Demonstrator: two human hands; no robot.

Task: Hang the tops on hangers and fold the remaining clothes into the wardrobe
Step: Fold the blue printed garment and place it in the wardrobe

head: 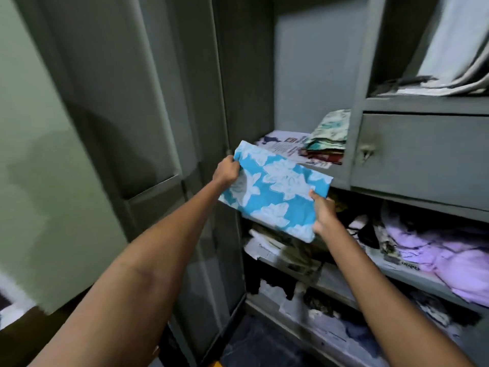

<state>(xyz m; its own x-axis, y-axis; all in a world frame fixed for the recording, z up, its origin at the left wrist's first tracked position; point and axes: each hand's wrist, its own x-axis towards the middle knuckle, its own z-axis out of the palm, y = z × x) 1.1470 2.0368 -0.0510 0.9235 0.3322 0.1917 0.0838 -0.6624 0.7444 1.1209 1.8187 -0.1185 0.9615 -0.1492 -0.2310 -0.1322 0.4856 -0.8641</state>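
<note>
A home bedroom: a grey wardrobe [291, 75] with open door [137, 102], shelves [341, 178] of folded clothes [328, 136], a green wall [31, 128].

Head view looks down, near the wardrobe [291, 75].

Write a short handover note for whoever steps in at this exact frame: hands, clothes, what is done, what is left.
Left hand grips the far left corner of the folded blue floral cloth; right hand pinches its near right edge. The cloth is held in the air in front of the open wardrobe, level with the paper-lined shelf that holds a small folded stack. Done: this piece is folded. Left: set it on a shelf. No hangers are in view.
</note>
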